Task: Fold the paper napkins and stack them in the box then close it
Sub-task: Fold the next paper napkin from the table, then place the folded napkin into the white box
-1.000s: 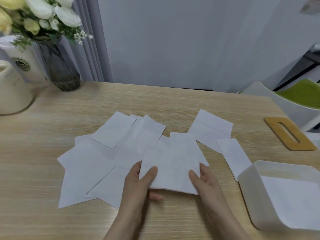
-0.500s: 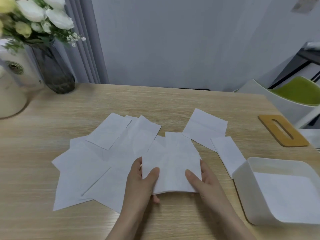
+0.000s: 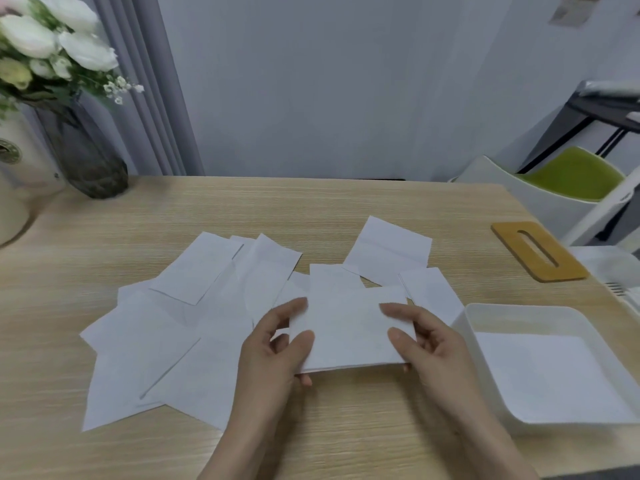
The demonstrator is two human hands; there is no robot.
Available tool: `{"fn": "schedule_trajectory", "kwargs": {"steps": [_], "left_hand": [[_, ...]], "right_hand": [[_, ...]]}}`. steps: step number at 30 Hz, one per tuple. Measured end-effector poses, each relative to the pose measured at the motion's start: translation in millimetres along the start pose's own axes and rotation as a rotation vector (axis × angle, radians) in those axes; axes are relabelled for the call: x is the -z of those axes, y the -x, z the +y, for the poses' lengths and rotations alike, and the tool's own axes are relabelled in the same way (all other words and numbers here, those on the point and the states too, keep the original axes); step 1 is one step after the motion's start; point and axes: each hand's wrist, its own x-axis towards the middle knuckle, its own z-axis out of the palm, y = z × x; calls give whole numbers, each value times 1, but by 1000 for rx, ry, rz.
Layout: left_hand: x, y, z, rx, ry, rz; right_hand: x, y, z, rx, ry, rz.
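White napkin [image 3: 349,330] hiding fingers beneath, box [image 3: 464,320] edge-cropped

A second ago the napkin [image 3: 349,327] lay spread wide between the two hands, its far end reaching back over the scattered sheets. Now it is doubled over, shorter front to back, with a layered edge along its near side. The left hand [image 3: 277,348] and right hand [image 3: 426,341] pinch its side edges, index fingers now laid across the top.
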Motion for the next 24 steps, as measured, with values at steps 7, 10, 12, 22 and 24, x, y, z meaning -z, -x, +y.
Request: {"fn": "schedule_trajectory", "kwargs": {"steps": [7, 10, 12, 22, 24], "left_hand": [[-36, 4, 13, -36, -41, -44], [-62, 12, 15, -48, -56, -88], [-82, 18, 12, -57, -89, -133], [-161, 50, -12, -176, -338, -298], [-168, 54, -18, -246, -431, -293]], "right_hand": [[38, 10, -15, 106, 110, 189], [63, 18, -22, 129, 222, 288], [81, 22, -24, 127, 289, 350], [159, 44, -12, 67, 434, 551], [166, 47, -10, 79, 472, 562]]}}
